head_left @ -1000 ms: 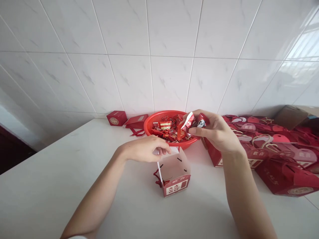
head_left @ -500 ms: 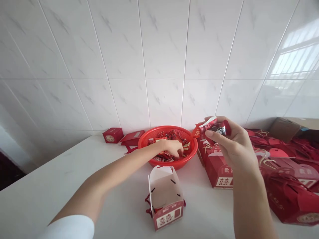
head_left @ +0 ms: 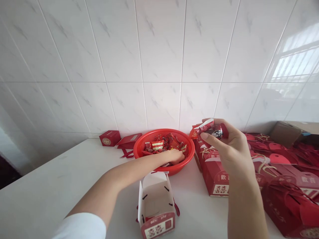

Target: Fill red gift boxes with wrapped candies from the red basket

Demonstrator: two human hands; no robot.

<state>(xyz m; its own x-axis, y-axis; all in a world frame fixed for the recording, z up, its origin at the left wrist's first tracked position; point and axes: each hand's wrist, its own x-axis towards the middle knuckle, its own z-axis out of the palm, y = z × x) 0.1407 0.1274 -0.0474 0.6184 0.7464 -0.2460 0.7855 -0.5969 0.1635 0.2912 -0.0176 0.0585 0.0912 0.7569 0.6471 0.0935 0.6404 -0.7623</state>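
A red plastic basket (head_left: pixel 138 156) holds many red-wrapped candies (head_left: pixel 157 145). My left hand (head_left: pixel 176 156) reaches into its right part, fingers curled down among the candies; what they grip, if anything, is hidden. My right hand (head_left: pixel 224 136) is raised right of the basket, closed around several wrapped candies (head_left: pixel 208 127), one with a dark wrapper. In front of the basket stands an open red and white box (head_left: pixel 157 199), its flaps up and its inside facing me, with dark red ribbon at its sides.
A small red box (head_left: pixel 110 138) and a flat red packet (head_left: pixel 129 141) lie left of the basket. Closed red gift boxes (head_left: pixel 220 186) crowd the right side, with a brown cardboard box (head_left: pixel 286 133) behind. A tiled wall (head_left: pixel 161 106) borders the white table (head_left: pixel 74 176).
My left hand has shifted slightly lower within the basket, uncovering more candies on the left. My right hand still holds its candies. The whole view has shifted a little.
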